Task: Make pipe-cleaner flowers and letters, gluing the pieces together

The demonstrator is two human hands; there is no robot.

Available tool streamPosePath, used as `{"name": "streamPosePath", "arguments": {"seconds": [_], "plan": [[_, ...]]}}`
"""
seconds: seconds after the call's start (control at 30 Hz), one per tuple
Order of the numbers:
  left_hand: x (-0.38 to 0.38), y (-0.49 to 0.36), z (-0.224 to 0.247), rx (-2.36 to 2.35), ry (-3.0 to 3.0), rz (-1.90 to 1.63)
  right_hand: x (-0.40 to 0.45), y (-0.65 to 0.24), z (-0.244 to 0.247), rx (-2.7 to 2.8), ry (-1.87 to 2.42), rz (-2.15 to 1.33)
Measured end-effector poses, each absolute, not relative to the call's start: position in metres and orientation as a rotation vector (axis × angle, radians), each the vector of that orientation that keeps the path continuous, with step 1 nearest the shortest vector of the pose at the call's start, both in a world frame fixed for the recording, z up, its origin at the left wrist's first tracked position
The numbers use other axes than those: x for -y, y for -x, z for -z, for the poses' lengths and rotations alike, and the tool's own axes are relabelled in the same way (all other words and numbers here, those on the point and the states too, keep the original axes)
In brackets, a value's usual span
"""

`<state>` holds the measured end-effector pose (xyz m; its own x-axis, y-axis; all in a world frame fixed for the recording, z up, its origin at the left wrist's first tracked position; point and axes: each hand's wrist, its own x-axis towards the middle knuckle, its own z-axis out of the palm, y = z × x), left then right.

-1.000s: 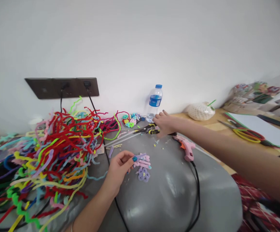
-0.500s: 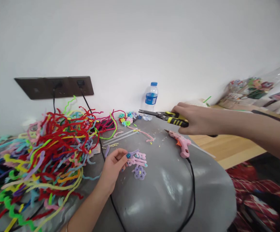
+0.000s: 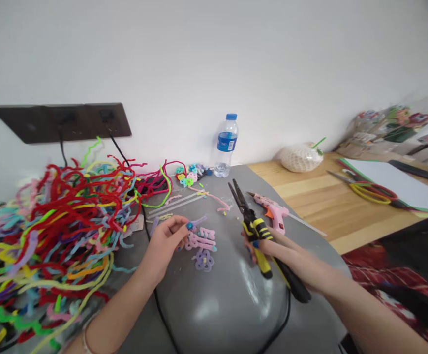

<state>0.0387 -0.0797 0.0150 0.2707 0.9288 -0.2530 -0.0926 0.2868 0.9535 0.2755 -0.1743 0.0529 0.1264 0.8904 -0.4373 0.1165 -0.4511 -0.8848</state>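
My left hand (image 3: 167, 241) pinches a short purple pipe cleaner (image 3: 200, 220) between thumb and fingertips. Just beside those fingers, pink pipe-cleaner shapes (image 3: 202, 242) lie on the grey table (image 3: 214, 305). A purple pipe-cleaner flower (image 3: 203, 260) with a yellow centre sits nearer to me. My right hand (image 3: 286, 253) grips long-nose pliers (image 3: 250, 215) by their black and yellow handles, the jaws pointing away from me and slightly apart. Right behind the pliers lies a pink hot glue gun (image 3: 276, 212), its nozzle towards the left.
A heap of colourful pipe cleaners (image 3: 77, 221) covers the left side. Glue sticks (image 3: 177, 205), small flowers (image 3: 187, 176) and a water bottle (image 3: 226, 147) are towards the wall. Scissors (image 3: 371, 191) and paper (image 3: 409, 184) rest on the wooden table. Black cords (image 3: 164, 314) cross the grey surface.
My right hand has brought the pliers down and towards me, turning their jaws from leftward to forward. The left hand keeps its pinch. The view has shifted to the right.
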Motion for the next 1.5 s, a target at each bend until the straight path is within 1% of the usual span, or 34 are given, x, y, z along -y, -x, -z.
{"name": "streamPosePath", "arguments": {"seconds": [0.07, 0.1, 0.3, 0.47, 0.67, 0.8, 1.03, 1.3, 1.5], "plan": [[0.073, -0.044, -0.018, -1.050, -1.069, -0.858, 0.180, -0.270, -0.045, 0.861, 1.531, -1.542], [0.070, -0.047, -0.020, -1.051, -1.087, -0.851, 0.185, -0.267, -0.041, 0.843, 1.501, -1.555], [0.057, -0.070, -0.015, -1.015, -1.077, -0.789, 0.213, -0.247, -0.024, 0.999, 1.609, -1.347], [0.063, -0.083, -0.009, -1.028, -0.992, -0.726, 0.220, -0.239, -0.009, 1.119, 1.619, -1.342], [0.069, -0.088, -0.015, -1.046, -0.971, -0.676, 0.223, -0.240, 0.012, 1.165, 1.580, -1.394], [0.068, -0.086, -0.018, -1.035, -0.955, -0.669, 0.220, -0.239, 0.011, 1.140, 1.600, -1.394], [0.064, -0.083, -0.019, -0.997, -1.013, -0.681, 0.211, -0.240, 0.002, 1.177, 1.511, -1.401], [0.062, -0.082, -0.016, -0.961, -1.052, -0.653, 0.219, -0.246, 0.019, 1.129, 1.514, -1.397], [0.061, -0.083, -0.019, -0.971, -1.091, -0.688, 0.222, -0.241, 0.022, 1.048, 1.630, -1.367]]}}
